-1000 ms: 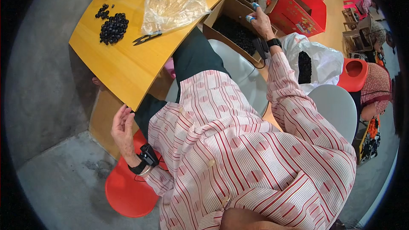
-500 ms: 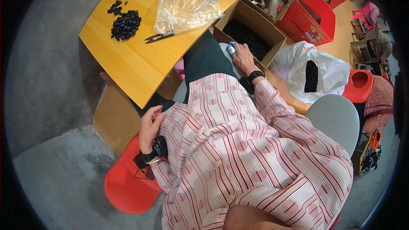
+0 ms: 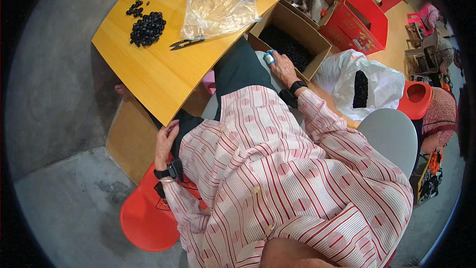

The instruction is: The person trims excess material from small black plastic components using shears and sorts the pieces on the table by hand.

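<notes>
Hands, 2, empty as far as visible: R hand (image 3: 284,69) had dropped from over cardboard box (image 3: 318,61) onto grey chair (image 3: 261,58), fingers loosely apart; L hand (image 3: 165,141) had shifted twd. table (image 3: 148,79) corner, fingers lax, contact unclear. Handling apparently paused. Box, w/ blk. pieces (image 3: 285,39), sat beside R hand, open top up, long axis upper L–lower R.

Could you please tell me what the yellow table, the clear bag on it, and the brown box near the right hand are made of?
Table: probably wood or laminate; smooth, with faint grain.
Clear bag: thin plastic film, glossy and wrinkled.
Box: likely cardboard, matt, with thin flat walls.
</notes>
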The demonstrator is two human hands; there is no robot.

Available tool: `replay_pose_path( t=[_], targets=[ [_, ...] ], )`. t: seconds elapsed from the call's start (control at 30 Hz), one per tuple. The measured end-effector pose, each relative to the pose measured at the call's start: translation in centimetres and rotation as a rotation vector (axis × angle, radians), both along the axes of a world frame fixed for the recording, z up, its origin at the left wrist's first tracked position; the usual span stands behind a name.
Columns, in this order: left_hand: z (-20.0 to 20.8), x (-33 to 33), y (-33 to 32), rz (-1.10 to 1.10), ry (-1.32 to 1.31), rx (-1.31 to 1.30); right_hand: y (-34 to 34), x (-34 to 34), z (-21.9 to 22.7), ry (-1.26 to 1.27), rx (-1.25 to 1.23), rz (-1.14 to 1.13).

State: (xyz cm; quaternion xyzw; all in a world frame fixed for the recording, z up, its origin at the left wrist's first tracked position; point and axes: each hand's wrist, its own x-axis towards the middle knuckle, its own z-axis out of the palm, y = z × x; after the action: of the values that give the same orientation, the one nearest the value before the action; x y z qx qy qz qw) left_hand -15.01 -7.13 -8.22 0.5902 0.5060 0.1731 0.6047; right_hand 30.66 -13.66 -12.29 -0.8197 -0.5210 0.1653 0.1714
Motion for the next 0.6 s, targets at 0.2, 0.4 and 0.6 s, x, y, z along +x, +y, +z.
replay_pose_path(
  t=[0.2, 0.4, 0.6],
  targets=[
    [-3.2, -1.6, 2.2, 0.019, -0.054, -0.105, 0.3, 0.1, -0.6, 0.005, 0.026, -0.001],
    [-5.0, -2.9, 2.7, -0.031, -0.189, -0.105, 0.2, 0.5, -0.5, 0.032, 0.029, -0.015],
    [-4.6, -2.2, 2.5, 0.032, -0.265, -0.126, 0.4, 0.1, 0.0, 0.029, 0.009, -0.024]
  ],
)
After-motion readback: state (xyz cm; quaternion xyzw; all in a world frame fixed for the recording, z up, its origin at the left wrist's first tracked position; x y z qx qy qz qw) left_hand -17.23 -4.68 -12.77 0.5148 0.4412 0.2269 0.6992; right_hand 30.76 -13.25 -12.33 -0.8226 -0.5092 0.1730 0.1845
